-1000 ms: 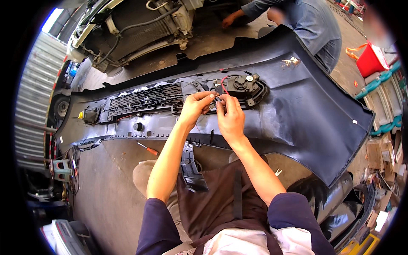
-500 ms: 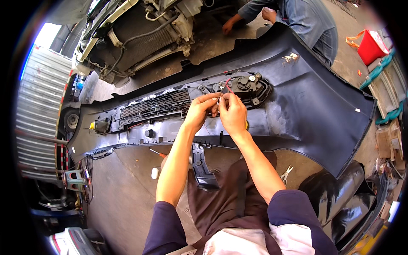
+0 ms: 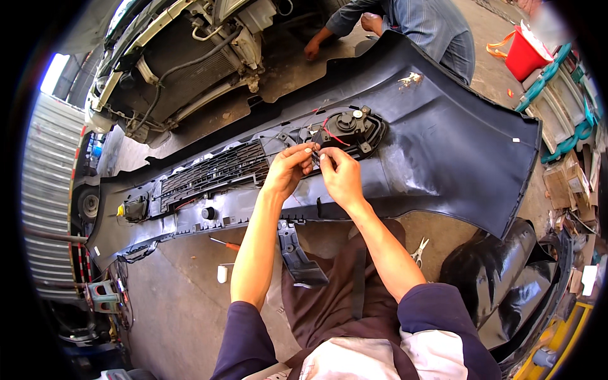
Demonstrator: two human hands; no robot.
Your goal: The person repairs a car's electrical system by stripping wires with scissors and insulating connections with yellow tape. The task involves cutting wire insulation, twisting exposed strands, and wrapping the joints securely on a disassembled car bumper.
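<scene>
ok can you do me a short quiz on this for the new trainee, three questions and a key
1. Multiple choice: what colour is the handle of the screwdriver on the floor?
a) green
b) orange
c) white

2. True or false: the left hand and right hand are close together over the bumper.

3. Fill the gap: the brightly coloured wire by the round-backed black housing is ____.

Key:
1. b, orange
2. True
3. red
</scene>
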